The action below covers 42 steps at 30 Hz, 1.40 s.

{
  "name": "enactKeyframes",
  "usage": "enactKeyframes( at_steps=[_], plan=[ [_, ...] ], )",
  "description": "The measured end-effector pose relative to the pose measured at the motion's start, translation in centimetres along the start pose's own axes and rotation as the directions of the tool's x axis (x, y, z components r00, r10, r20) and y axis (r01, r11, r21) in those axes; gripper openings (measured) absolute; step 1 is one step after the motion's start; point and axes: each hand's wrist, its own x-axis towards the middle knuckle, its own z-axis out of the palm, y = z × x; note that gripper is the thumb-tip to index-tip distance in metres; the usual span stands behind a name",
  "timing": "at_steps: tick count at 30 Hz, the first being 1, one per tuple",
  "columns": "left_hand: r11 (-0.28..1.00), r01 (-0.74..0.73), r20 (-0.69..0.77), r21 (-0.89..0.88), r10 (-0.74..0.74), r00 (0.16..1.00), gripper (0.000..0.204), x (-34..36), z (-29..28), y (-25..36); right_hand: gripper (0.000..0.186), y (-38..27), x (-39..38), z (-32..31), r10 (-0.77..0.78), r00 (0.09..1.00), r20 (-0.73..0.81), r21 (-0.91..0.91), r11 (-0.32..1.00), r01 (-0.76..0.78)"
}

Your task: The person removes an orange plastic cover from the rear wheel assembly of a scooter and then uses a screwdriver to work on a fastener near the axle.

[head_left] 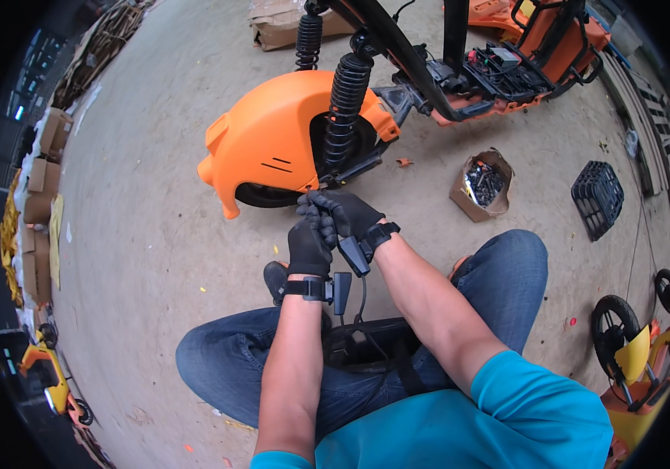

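In front of me stands a scooter with an orange rear fender (265, 133) over its black wheel (268, 195). A black coil-spring shock absorber (347, 105) runs down beside the fender. My left hand (310, 244), in a black glove, has its fingers drawn together just below the fender's lower corner. Next to it my right hand (349, 211), also gloved, pinches close to the same corner, and the two hands' fingertips meet. Whatever lies between the fingers is too small or hidden. Wrist straps with small black devices and cables sit on both wrists.
An opened cardboard box (472, 205) of small hardware stands on the concrete floor to the right. Beyond it is a black plastic crate (597, 199). The scooter's open frame (499, 74) shows wiring. Yellow scooters (636, 352) stand at lower right; cartons (42, 180) line the left.
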Motion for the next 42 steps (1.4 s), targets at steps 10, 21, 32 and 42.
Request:
enactKeyframes(
  at_steps=[10,21,32,42],
  plan=[
    [0.994,0.059,0.084,-0.088,-0.052,0.995,0.018,0.5,-0.9,-0.3,0.016,0.2,0.4,-1.6,-0.013,0.994,0.11,0.002,1.0,0.013],
    [0.841,-0.118,-0.212,0.528,0.265,0.941,0.028,-0.3,0.7,0.2,0.018,0.7,1.0,-0.7,-0.111,0.99,-0.085,-0.279,0.957,0.084],
    [0.822,0.236,0.321,-0.519,-0.069,0.945,0.035,0.6,-1.1,-0.4,0.025,-0.6,-1.6,0.4,0.104,0.989,0.105,0.049,0.993,-0.11],
    [0.981,0.104,0.067,0.165,-0.117,0.991,0.041,0.4,-0.8,0.3,0.018,0.0,0.1,-2.1,-0.022,0.965,0.263,-0.062,0.997,0.039]
  ],
)
